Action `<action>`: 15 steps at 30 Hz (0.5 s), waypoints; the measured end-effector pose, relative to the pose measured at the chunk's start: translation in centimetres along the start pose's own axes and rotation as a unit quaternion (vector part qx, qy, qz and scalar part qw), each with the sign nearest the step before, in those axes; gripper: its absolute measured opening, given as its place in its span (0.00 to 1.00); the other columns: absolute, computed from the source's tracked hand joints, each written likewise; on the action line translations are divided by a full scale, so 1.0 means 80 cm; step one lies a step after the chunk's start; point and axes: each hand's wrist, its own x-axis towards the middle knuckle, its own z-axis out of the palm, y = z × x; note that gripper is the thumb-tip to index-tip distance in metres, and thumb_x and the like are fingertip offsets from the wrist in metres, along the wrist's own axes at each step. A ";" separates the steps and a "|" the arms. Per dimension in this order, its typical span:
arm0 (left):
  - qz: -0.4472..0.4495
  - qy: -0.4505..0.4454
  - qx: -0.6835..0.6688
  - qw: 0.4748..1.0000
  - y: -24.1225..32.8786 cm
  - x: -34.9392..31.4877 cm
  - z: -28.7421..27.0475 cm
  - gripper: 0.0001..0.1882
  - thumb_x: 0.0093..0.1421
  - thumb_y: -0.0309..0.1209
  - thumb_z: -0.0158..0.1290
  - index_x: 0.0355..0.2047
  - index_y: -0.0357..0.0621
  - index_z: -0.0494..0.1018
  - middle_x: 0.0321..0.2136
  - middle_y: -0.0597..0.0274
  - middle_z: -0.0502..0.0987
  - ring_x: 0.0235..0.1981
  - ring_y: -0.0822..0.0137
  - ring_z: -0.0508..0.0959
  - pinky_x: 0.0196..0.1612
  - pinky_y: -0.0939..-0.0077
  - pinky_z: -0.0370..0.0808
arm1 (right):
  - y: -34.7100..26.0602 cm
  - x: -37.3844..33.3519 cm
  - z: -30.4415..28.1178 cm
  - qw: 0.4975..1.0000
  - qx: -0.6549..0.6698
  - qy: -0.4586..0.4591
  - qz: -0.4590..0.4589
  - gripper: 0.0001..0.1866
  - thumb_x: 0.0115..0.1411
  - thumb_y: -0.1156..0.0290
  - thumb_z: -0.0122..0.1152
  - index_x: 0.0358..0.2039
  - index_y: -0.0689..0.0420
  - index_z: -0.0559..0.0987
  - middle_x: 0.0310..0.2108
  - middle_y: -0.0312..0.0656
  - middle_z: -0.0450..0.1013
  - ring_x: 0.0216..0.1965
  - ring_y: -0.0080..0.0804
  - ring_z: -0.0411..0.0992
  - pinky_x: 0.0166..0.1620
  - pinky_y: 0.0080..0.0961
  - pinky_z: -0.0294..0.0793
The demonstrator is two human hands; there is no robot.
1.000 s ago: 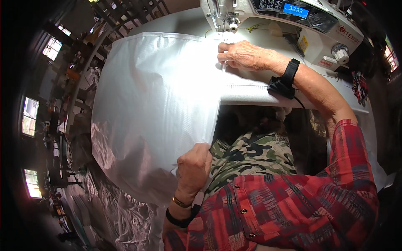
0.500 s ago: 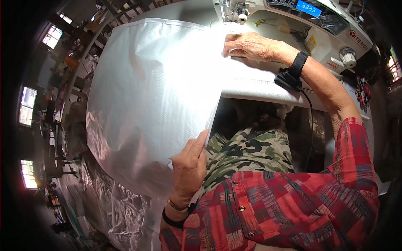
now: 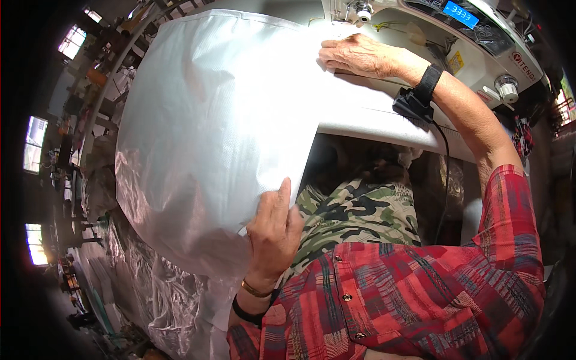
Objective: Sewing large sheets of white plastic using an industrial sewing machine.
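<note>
A large silvery-white woven plastic sheet (image 3: 186,120) spreads over the left of the sewing table and hangs down toward my lap. My left hand (image 3: 273,231) lies on its lower right edge, fingers stretched out and the thumb apart. At the sheet's upper right corner, beside the sewing machine (image 3: 480,54), my right hand (image 3: 357,55) is closed with bent fingers on the edge. Bright glare washes out the sheet there, and the needle area is hard to make out.
The pale table edge (image 3: 384,127) runs below my right forearm. A black device (image 3: 413,107) is strapped at my right wrist, its cable (image 3: 446,180) hanging down. Crumpled shiny sheeting (image 3: 174,300) lies low on the left. Patterned cloth (image 3: 523,139) sits at the far right.
My left hand has loosened from the edge, its fingers now stretched over the sheet. The machine, table and sheet's top edge appear slightly higher in view. My right hand stays at the corner.
</note>
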 end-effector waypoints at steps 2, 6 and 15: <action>-0.018 0.006 -0.001 1.000 -0.006 0.000 0.007 0.23 0.54 0.17 0.56 0.53 0.34 0.72 0.26 0.53 0.69 0.20 0.59 0.69 0.26 0.70 0.68 | -0.001 0.002 -0.001 0.997 0.070 -0.005 0.017 0.09 0.66 0.64 0.51 0.36 0.56 0.67 0.33 0.39 0.65 0.36 0.36 0.72 0.42 0.33 0.77; 0.025 0.032 0.039 0.998 -0.012 0.001 0.017 0.19 0.55 0.21 0.59 0.48 0.34 0.74 0.27 0.53 0.70 0.22 0.58 0.72 0.25 0.68 0.69 | -0.005 0.002 0.002 0.989 0.121 -0.003 0.081 0.09 0.64 0.64 0.55 0.36 0.55 0.69 0.34 0.39 0.67 0.35 0.36 0.73 0.41 0.34 0.76; 0.046 0.076 -0.003 0.996 -0.005 0.015 0.028 0.07 0.54 0.21 0.60 0.34 0.38 0.76 0.20 0.56 0.69 0.16 0.59 0.70 0.21 0.68 0.65 | -0.019 -0.018 0.009 0.984 0.079 0.120 0.104 0.06 0.57 0.70 0.62 0.32 0.59 0.80 0.33 0.42 0.76 0.36 0.39 0.73 0.41 0.35 0.74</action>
